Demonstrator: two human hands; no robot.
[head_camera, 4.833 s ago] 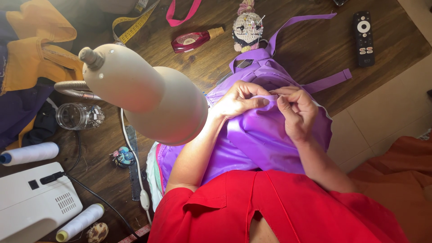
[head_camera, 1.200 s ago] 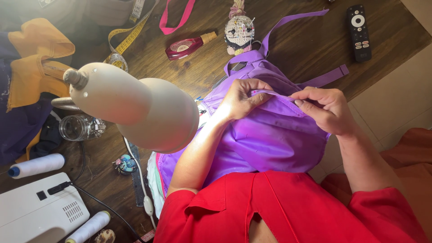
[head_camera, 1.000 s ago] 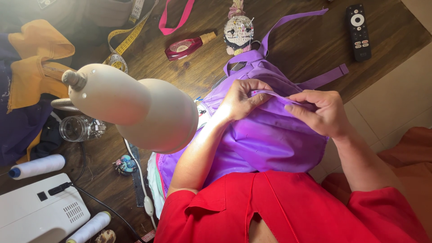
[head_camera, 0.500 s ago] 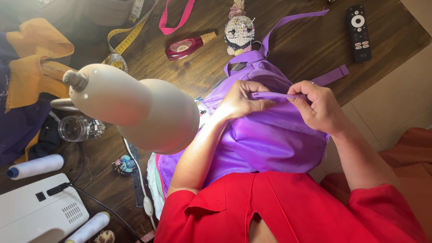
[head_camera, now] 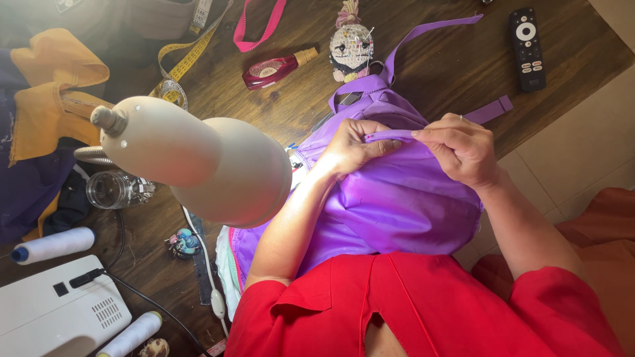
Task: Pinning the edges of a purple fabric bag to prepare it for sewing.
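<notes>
A shiny purple garment (head_camera: 397, 205) lies bunched over the edge of a dark wooden table (head_camera: 450, 73) and my lap. My left hand (head_camera: 350, 147) presses on it and pinches one end of a narrow purple strip (head_camera: 390, 135) along its top edge. My right hand (head_camera: 460, 149) grips the other end of that strip between thumb and fingers. Purple straps (head_camera: 423, 30) trail from the garment toward the far side of the table.
A beige lamp head (head_camera: 198, 162) hangs over the table's left. Nearby lie a pincushion (head_camera: 350, 46), a red bottle (head_camera: 271, 67), a yellow tape measure (head_camera: 175, 63), a pink zipper (head_camera: 254, 30), a remote (head_camera: 527, 47), a glass jar (head_camera: 116, 190), thread spools (head_camera: 49, 246) and a white sewing machine (head_camera: 56, 311).
My right hand moved from beside the left out to the right, then came back in, drawing a purple strip taut along the garment's top edge. My left hand stayed put.
</notes>
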